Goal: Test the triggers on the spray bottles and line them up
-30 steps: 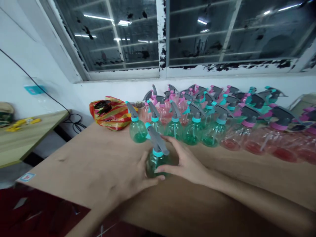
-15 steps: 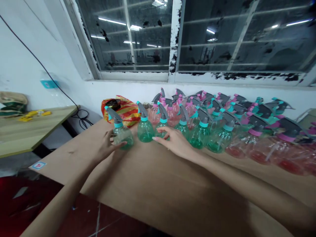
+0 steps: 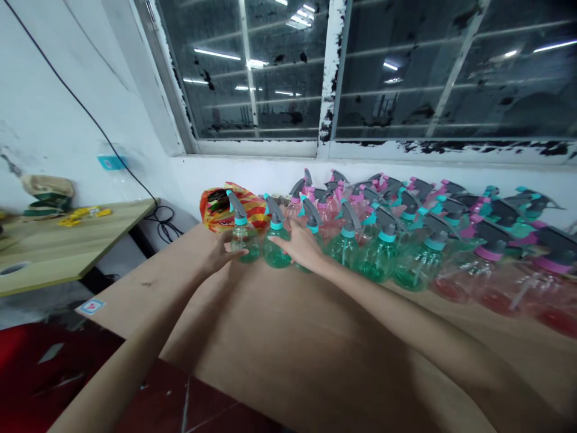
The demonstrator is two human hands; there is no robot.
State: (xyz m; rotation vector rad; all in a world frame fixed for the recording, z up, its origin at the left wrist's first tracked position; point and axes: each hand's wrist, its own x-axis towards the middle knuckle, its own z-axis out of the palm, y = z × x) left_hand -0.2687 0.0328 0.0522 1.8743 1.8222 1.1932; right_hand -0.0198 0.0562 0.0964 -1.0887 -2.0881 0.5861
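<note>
My left hand (image 3: 222, 254) is wrapped round the left side of the leftmost green spray bottle (image 3: 247, 243), thumb across its front. This bottle has a grey trigger head and a turquoise collar and stands upright near the table's far edge. To its right is a second green spray bottle (image 3: 276, 255). My right hand (image 3: 304, 245) closes on that one from the right, thumb over the front and the other fingers partly hidden behind. A third green spray bottle (image 3: 313, 224) is mostly covered by my right hand.
Several more green spray bottles (image 3: 378, 261) and pink spray bottles (image 3: 464, 270) fill the table's right and back. Behind the left bottles lies a red-and-yellow striped bag (image 3: 255, 207). A side table (image 3: 40, 258) with yellow pieces (image 3: 85, 214) stands left; a cable (image 3: 90, 117) hangs down the wall.
My right hand has moved left from the third bottle to the second. My left hand and the leftmost bottle have moved slightly nearer the second bottle. The camera view has shifted.
</note>
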